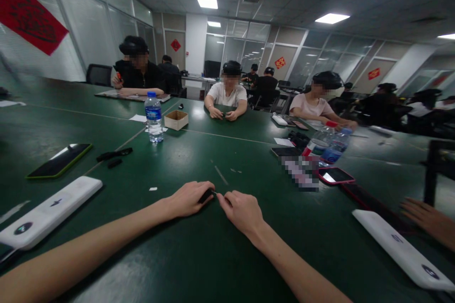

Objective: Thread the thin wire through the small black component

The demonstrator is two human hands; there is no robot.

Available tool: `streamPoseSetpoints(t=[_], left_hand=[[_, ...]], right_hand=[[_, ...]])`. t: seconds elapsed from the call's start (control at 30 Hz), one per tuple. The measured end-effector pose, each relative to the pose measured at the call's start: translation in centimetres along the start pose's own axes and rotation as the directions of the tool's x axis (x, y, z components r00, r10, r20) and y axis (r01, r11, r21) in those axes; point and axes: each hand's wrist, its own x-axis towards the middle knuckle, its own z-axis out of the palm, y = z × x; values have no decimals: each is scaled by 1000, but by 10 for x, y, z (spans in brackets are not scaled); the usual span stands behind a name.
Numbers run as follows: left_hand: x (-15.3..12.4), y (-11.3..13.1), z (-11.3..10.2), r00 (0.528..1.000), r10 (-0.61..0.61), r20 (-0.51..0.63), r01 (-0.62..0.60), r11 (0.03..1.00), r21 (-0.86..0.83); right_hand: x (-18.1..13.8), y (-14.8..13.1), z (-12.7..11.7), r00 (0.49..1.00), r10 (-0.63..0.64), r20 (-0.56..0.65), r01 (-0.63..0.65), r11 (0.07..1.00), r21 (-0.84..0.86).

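Note:
My left hand (pixel 188 198) rests low over the green table (pixel 185 255), its fingers closed around a small black object (pixel 206 195). A thin, light-coloured tip sticks out of that object on the right side. Facing it, my right hand (pixel 244 210) is closed with thumb and forefinger pressed together beside the tip. Whatever the right fingers pinch is too small to make out. To the left of my left hand lies a little white scrap (pixel 152 189).
A water bottle (pixel 154 120) and an open cardboard box (pixel 176 120) stand ahead. White power banks (pixel 53 210) lie on both sides; a phone (pixel 60 161) is at left. More bottles (pixel 332 147) stand at right, near another person's hand (pixel 426 218). Several people sit around.

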Motion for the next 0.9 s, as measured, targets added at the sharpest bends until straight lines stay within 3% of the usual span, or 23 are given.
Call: streamPoseSetpoints(t=[0.5, 0.9], left_hand=[[2, 5, -5, 999, -23, 42, 15, 985, 170], [1, 2, -1, 1000, -13, 11, 11, 985, 171]], right_hand=[[-1, 0, 2, 996, -12, -92, 19, 997, 79], [-1, -3, 0, 1000, -22, -13, 22, 1000, 22]])
